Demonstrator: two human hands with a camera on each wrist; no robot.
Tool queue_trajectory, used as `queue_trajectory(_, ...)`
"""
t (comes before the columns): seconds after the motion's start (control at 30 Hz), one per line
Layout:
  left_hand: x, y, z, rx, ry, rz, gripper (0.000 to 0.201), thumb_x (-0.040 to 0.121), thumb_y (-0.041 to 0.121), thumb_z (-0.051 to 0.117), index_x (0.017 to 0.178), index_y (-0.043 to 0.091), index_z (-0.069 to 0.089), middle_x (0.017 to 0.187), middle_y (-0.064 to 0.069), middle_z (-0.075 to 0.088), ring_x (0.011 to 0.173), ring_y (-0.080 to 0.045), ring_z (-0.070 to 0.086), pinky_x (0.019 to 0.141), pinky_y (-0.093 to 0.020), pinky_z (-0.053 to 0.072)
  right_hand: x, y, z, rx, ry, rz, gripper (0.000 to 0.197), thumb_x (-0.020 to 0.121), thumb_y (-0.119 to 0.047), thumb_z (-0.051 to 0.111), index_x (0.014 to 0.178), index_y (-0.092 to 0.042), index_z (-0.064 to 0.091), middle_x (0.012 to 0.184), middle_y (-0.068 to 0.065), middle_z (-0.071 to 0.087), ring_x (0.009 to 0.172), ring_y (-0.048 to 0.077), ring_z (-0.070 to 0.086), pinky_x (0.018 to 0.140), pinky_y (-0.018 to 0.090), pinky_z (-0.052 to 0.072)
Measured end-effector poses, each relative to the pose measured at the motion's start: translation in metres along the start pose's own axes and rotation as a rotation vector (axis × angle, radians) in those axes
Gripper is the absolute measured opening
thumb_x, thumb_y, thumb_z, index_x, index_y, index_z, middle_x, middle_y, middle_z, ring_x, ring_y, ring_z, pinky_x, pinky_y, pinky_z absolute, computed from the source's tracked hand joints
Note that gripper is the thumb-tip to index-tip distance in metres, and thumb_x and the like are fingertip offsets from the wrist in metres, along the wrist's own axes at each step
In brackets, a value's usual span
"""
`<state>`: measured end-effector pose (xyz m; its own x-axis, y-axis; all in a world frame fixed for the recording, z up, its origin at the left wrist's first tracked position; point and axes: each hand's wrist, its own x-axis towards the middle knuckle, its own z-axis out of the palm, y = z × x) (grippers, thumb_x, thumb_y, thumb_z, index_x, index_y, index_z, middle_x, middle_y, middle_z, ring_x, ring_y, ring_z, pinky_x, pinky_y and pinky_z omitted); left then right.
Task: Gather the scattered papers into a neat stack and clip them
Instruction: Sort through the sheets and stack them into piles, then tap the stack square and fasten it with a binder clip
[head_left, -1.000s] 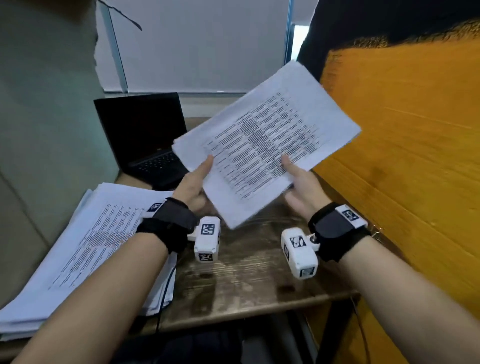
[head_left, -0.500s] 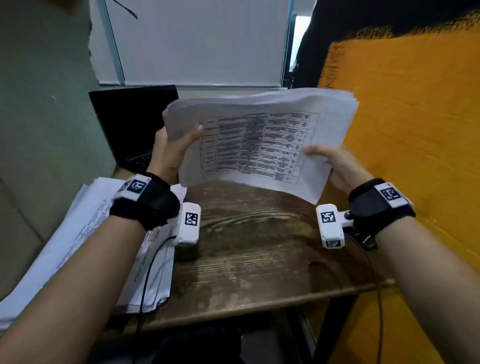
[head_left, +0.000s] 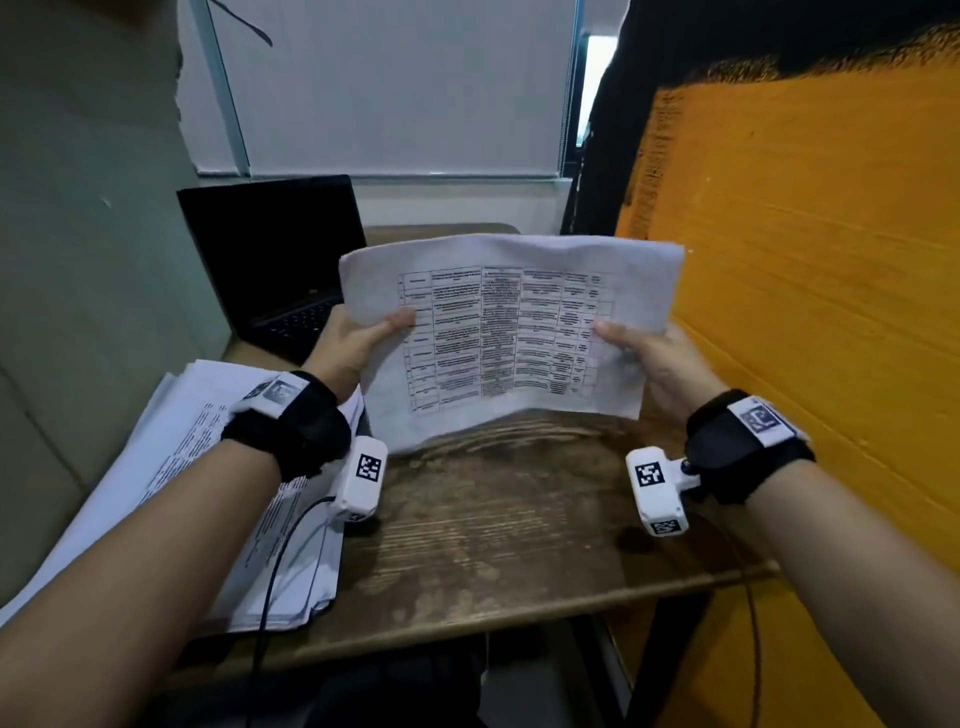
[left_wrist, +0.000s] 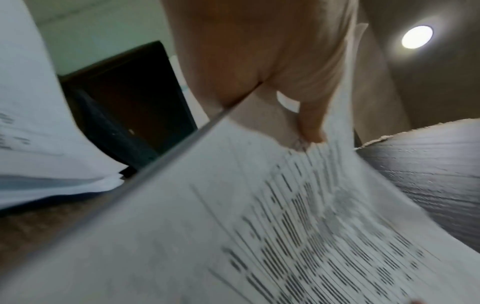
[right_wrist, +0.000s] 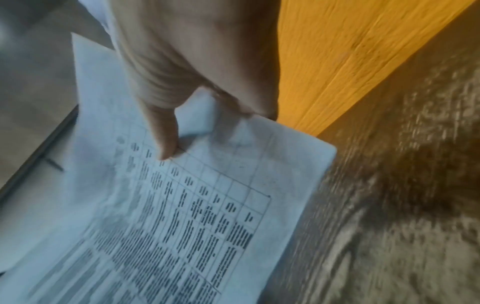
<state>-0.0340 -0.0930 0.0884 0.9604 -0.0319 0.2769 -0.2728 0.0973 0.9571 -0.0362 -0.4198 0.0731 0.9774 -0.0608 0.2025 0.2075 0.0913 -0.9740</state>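
Both hands gripped the sheaf (head_left: 511, 338) above the bench (head_left: 493, 530), left hand (head_left: 353, 345) and right hand (head_left: 657, 364) pinching opposite edges; it sagged mid-span, so I judged loose sheets could slip askew.

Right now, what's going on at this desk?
A person holds a sheaf of printed papers upright with both hands, the left hand and right hand each pinching a side edge, its bottom edge at the wooden table. A bigger pile lies on the left by a laptop. No clip shows in any view.
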Motion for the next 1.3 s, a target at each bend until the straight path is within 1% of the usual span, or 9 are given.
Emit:
queue_trajectory(0.2, 0.012, 0.001, -0.001, -0.066, 0.389, 0.071, 0.006, 0.088, 0.006, 0.065, 0.093, 0.01, 0.063, 0.079, 0.008, 0.073, 0.071, -0.003, 0.069, 0.073, -0.026, 0.056, 0.004, -0.001, 0.012, -0.326, 0.256, 0.079, 0.073, 0.08, -0.043, 0.074, 0.139, -0.012, 0.042, 0.13, 0.006, 0.053, 0.112, 0.021, 0.055, 0.094, 0.036, 0.046)
queue_trajectory(0.3, 0.001, -0.008, -0.004, -0.189, 0.457, -0.035, 0.027, 0.089, 0.009, 0.064, 0.114, 0.0, 0.06, 0.112, -0.013, 0.067, 0.1, -0.026, 0.066, 0.092, -0.042, 0.052, -0.006, 0.008, 0.046, -0.009, -0.055, 0.404, 0.099, 0.066, -0.052, 0.079, 0.145, -0.012, 0.033, 0.14, 0.016, 0.045, 0.123, 0.035, 0.053, 0.1, 0.047, 0.047)
queue_trajectory(0.47, -0.016, -0.02, -0.012, -0.195, 0.328, -0.303, 0.022, 0.092, 0.008, 0.059, 0.114, 0.006, 0.061, 0.11, -0.011, 0.067, 0.092, -0.028, 0.066, 0.084, -0.045, 0.054, -0.015, 0.03, 0.114, 0.167, -0.068, 0.493, 0.011, 0.09, -0.008, 0.064, 0.101, -0.008, 0.063, 0.088, 0.007, 0.072, 0.078, 0.019, 0.069, 0.068, 0.03, 0.059)
queue_trajectory(0.6, -0.02, -0.011, -0.066, 0.299, 0.332, -0.34, 0.011, 0.087, 0.004, 0.059, 0.088, 0.01, 0.05, 0.081, -0.014, 0.053, 0.057, -0.003, 0.06, 0.055, -0.02, 0.041, -0.017, 0.044, 0.114, 0.029, 0.001, 0.544, 0.019, 0.092, 0.008, 0.053, 0.1, -0.008, 0.058, 0.082, 0.007, 0.062, 0.073, 0.02, 0.059, 0.057, 0.032, 0.054)
queue_trajectory(0.73, -0.028, -0.013, -0.128, 0.804, 0.454, -0.486, 0.08, 0.07, 0.031, 0.068, 0.138, 0.003, 0.038, 0.142, -0.021, 0.042, 0.129, -0.03, 0.046, 0.103, -0.036, 0.041, -0.029, 0.05, 0.102, -0.262, 0.032, 0.617, 0.019, 0.095, 0.007, 0.047, 0.084, -0.008, 0.05, 0.071, 0.007, 0.048, 0.063, 0.018, 0.047, 0.051, 0.035, 0.047)
queue_trajectory(0.87, -0.037, -0.034, -0.158, 0.908, 0.435, -0.578, 0.11, 0.059, 0.032, 0.066, 0.152, 0.012, 0.01, 0.153, -0.016, 0.028, 0.137, -0.031, 0.035, 0.11, -0.043, 0.036, -0.033, 0.052, 0.095, -0.343, 0.049, 0.596, 0.018, 0.095, 0.011, 0.043, 0.091, -0.003, 0.054, 0.072, 0.009, 0.052, 0.063, 0.022, 0.05, 0.055, 0.035, 0.045)
queue_trajectory(1.07, -0.056, -0.022, -0.135, 1.234, 0.289, -0.87, 0.093, 0.075, 0.024, 0.07, 0.146, 0.001, 0.016, 0.138, -0.023, 0.043, 0.128, -0.037, 0.042, 0.091, -0.034, 0.046, -0.036, 0.051, 0.081, -0.368, 0.051, 0.607, 0.031, 0.093, 0.011, 0.045, 0.123, 0.007, 0.054, 0.109, 0.025, 0.064, 0.082, 0.03, 0.055, 0.06, 0.036, 0.048)
queue_trajectory(1.2, -0.058, -0.019, -0.119, 1.364, 0.101, -0.861, 0.062, 0.085, 0.034, 0.065, 0.135, 0.002, 0.047, 0.136, -0.017, 0.052, 0.125, -0.029, 0.051, 0.097, -0.03, 0.043, -0.043, 0.046, 0.072, -0.337, 0.111, 0.585, 0.014, 0.096, 0.008, 0.043, 0.097, 0.002, 0.055, 0.078, 0.014, 0.051, 0.064, 0.022, 0.046, 0.05, 0.031, 0.042)
queue_trajectory(1.3, -0.055, -0.014, -0.106, 1.418, -0.038, -0.874, 0.031, 0.09, 0.035, 0.058, 0.103, 0.01, 0.068, 0.119, -0.017, 0.063, 0.107, -0.028, 0.059, 0.09, -0.029, 0.043, -0.04, 0.037, 0.059, -0.131, 0.186, 0.509, 0.024, 0.096, 0.015, 0.035, 0.09, 0.005, 0.056, 0.095, 0.016, 0.058, 0.051, 0.024, 0.058, 0.039, 0.03, 0.047)
